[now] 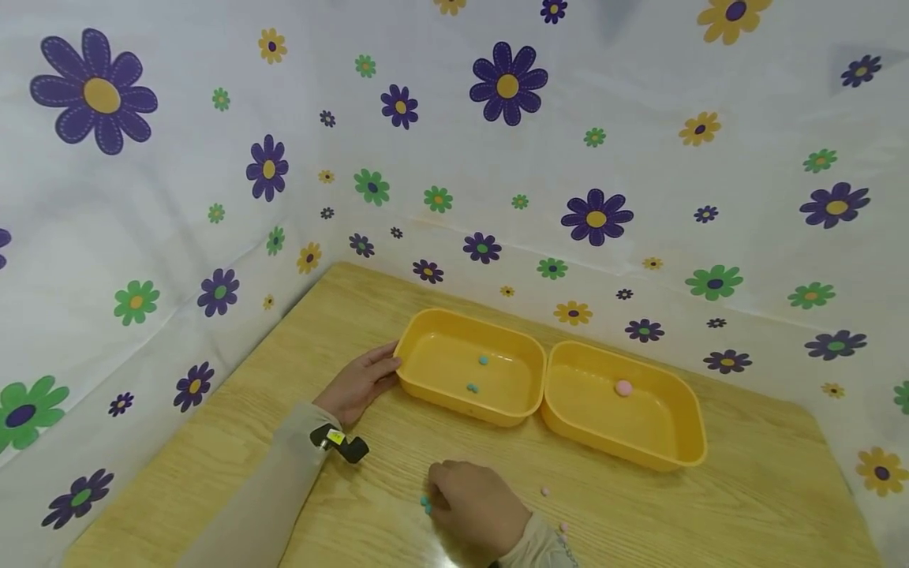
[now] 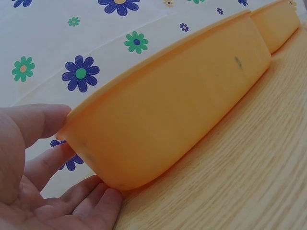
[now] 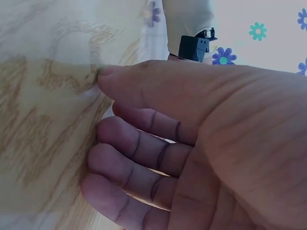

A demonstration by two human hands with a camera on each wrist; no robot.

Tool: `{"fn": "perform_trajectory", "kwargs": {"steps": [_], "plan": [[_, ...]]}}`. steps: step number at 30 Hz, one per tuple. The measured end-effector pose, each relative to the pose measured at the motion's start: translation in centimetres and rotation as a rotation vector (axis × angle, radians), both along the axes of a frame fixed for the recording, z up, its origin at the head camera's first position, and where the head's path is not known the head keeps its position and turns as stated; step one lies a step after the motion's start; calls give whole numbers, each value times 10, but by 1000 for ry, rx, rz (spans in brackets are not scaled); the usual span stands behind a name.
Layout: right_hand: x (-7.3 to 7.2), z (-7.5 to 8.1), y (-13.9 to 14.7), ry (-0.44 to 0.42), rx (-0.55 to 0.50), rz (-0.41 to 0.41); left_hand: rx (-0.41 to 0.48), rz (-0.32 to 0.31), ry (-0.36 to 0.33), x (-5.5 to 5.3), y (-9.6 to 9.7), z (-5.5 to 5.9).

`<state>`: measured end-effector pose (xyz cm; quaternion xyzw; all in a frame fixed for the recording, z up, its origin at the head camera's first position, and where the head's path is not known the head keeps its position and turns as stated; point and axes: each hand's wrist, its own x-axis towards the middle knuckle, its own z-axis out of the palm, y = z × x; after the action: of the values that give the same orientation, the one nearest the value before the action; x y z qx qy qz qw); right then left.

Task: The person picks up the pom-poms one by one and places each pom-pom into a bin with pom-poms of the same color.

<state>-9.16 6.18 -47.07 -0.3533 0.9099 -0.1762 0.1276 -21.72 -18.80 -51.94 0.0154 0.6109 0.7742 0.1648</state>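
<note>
1. Main thing to look at: the small teal pieces point(image 1: 424, 501) on the bench point(image 1: 398, 450) are just left of the right hand point(image 1: 479, 505), right by its fingertips. That hand is way nearer than the left hand point(image 1: 360, 384). They look roundish, so no long axis I'd trust.

2. Right hand's fingers are bent in toward the bench. Can't tell whether there's anything between thumb and index, tbh.

3. Left hand is at the left end of the left yellow tray point(image 1: 454, 406), fingers loosely extended, touching the rim and bottom edge. I'd call that steadying. The tray's long side runs left to right, angling a bit toward the person, and there's more teal inside.

4. Right yellow tray point(image 1: 614, 451) sits beside it with a pink ball point(image 1: 623, 387) in it. Little pink bits point(image 1: 545, 491) are on the bench, right of the right hand.

5. Hard to see: the right wrist view doesn't show the teal pieces at all, and the hand itself hides whatever's under it in the head view.
</note>
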Motion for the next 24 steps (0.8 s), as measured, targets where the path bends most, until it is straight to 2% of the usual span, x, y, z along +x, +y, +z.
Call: {"fn": "perform_trajectory", "kwargs": {"steps": [4, 11, 17, 24], "plan": [[0, 3, -3, -70, 20, -12, 5, -4, 1, 0, 0, -1], [-2, 1, -11, 20, 37, 20, 9, -6, 0, -1, 2, 4], [-4, 0, -9, 74, 28, 4, 4, -13, 2, -3, 2, 9], [-10, 1, 2, 40, -18, -46, -35, -31, -17, -7, 0, 11]]}}
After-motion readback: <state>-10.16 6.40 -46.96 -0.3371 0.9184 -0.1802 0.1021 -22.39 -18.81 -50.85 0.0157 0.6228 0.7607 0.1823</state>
